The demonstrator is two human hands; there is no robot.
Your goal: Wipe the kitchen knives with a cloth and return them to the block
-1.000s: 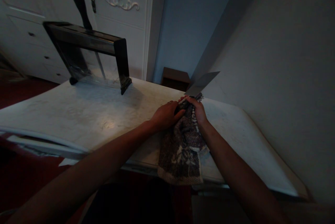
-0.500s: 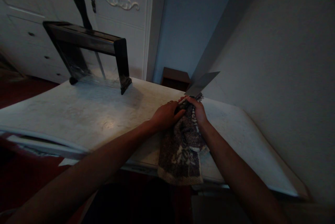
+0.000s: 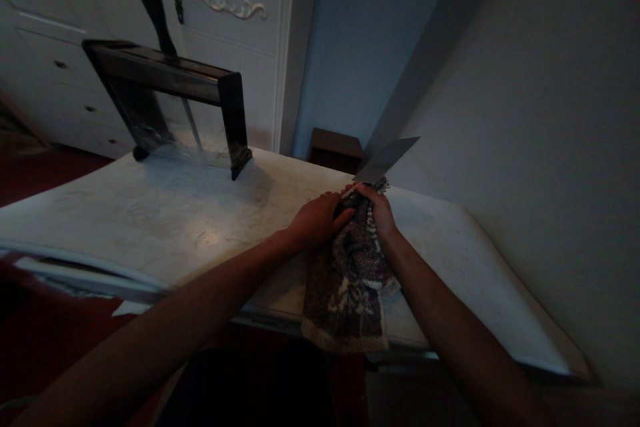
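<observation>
A dark patterned towel (image 3: pixel 350 300) with a pale border lies bunched on the white marbled table and hangs over its front edge. My left hand (image 3: pixel 317 217) grips the upper part of the towel from the left, a ring on one finger. My right hand (image 3: pixel 379 209) is closed on the towel's top from the right. From between my hands a flat grey blade (image 3: pixel 387 157) sticks out, pointing up and right. Its handle end is hidden by the towel and my fingers.
On the table (image 3: pixel 200 214) at the left stands a black knife block (image 3: pixel 175 77) with clear sides and a black-handled tool (image 3: pixel 153 7) in it. A white cabinet (image 3: pixel 240 47) is behind, a small brown box-like stand (image 3: pixel 336 147) beyond the back edge, a wall (image 3: pixel 540 147) at right.
</observation>
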